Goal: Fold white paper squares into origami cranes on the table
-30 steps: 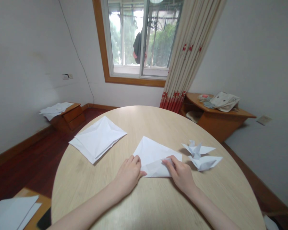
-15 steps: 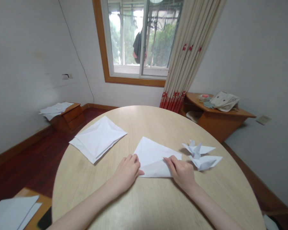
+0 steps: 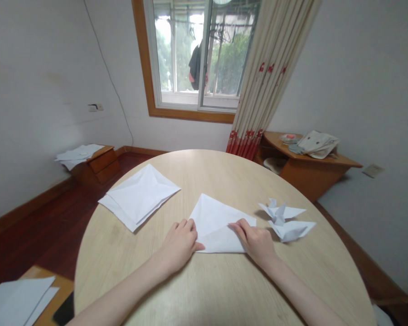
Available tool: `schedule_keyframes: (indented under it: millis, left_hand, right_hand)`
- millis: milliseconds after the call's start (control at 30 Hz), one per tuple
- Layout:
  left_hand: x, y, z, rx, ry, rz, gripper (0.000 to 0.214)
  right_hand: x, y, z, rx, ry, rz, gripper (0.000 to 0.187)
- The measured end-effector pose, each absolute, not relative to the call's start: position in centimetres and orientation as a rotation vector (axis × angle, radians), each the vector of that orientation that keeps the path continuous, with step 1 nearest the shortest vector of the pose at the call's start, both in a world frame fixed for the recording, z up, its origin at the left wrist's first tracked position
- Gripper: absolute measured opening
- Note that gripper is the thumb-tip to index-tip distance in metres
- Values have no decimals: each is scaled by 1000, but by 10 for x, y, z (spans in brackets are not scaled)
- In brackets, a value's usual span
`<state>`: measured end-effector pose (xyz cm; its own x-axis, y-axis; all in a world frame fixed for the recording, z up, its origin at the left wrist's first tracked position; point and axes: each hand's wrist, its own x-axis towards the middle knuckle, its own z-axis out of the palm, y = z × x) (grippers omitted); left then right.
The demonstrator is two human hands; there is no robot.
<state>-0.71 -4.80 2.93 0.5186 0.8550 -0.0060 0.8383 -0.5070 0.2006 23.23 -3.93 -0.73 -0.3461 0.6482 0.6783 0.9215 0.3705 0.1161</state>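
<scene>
A folded sheet of white paper [image 3: 217, 228] lies at the middle of the round pale wood table [image 3: 204, 165], toward its near side, its point aimed left and a flap lying across its lower half. The left hand [image 3: 178, 244] is curled narrow, fingertips [image 3: 190, 225] at the sheet's left edge and thumb by its lower corner; whether it grips, I cannot tell. The right hand [image 3: 255, 242] lies on the flap's right end, fingers together and pinching it. Just right of that hand sit two white origami cranes [image 3: 284, 222], near the table's right rim. Left of the sheet, across a gap of tabletop, lies a larger folded white paper diamond [image 3: 139, 197], close to the left rim. Past the far rim stand a wooden corner table [image 3: 309, 170] at right and a small wooden cabinet [image 3: 95, 165] at upper left. Loose white paper [image 3: 17, 299] lies on a wooden surface at lower left.
</scene>
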Motion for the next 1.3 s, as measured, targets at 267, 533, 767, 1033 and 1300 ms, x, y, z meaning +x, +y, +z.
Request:
schedule_keyframes:
  millis: [267,533,767,1033,1300]
  left_hand:
    - [-4,-51,25,2615,1461,235,23]
    - [-1,-53,27,2608,1483,200,23]
    - [4,-55,17,2587,1464,311,23]
    - [8,-60,9,2451,1366,532,12]
    - [12,-64,17,2537,1355,460,17]
  right_hand:
    - [234,-42,-6,-1396,-2031,-638,55]
    - [222,-54,10,-1272,-1998,-682,30]
    - [214,-57,15,-1125,-2113,-587,39]
    - [201,-65,12,-1101,-2199,-577,36]
    - [199,-68,5,-1130,-2206,-508,30]
